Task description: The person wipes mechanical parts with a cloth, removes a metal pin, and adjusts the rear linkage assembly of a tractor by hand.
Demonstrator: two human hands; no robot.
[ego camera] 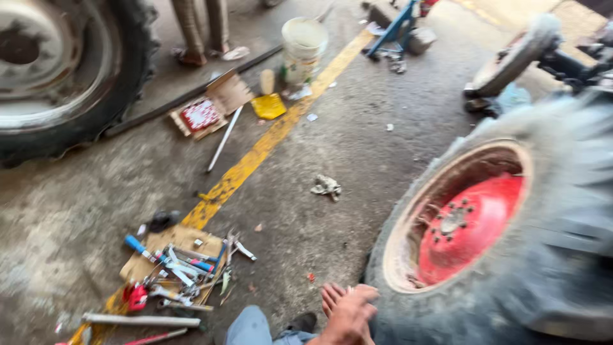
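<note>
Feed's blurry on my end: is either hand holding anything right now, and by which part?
Nothing is gripped. The one hand in view, side unclear, rests open against the tread of the large red-rimmed tyre, fingers spread. The other hand is out of frame.

Counts, approx. where blur allows:

2 big black rubber tractor tyres: one w/ red steel rim (469,223) at right, one w/ grey rim (45,64) top left. 1 smaller pale wheel (511,57) top right. 1 white plastic bucket (304,46). 1 yellow flat packet (268,106). 1 open cardboard box w/ red contents (207,110). 1 long white rod (225,138). 1 crumpled grey rag (326,186). 1 brown cardboard sheet (175,246) w/ heap of hand tools, too blurred to count; 1 blue-handled one (137,245) stands out. 1 grey metal pipe (140,320). 1 bare hand (350,313) in view, which side unclear. 2 legs of another person (204,29).
</note>
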